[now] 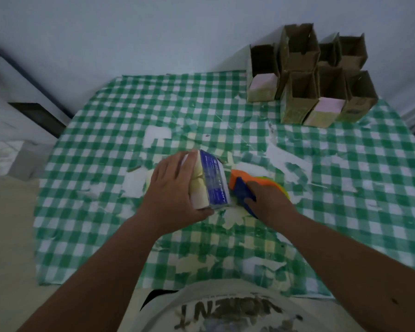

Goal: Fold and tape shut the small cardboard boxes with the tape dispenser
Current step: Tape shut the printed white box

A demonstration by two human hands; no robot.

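Green-white checked tablecloth, worn white patches. Box cream with blue printed side. Tape dispenser orange and blue. Open boxes brown, some pink-faced.

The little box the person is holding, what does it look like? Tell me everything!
The small box stands on the green checked tablecloth, near the table's middle. It looks like pale, cream cardboard, with a blue panel bearing white print on its right face. Its top flaps are folded down, meeting at a seam. The left hand holds it, fingers lying over the top. The orange and blue tape dispenser, gripped by the right hand, sits against its right side.
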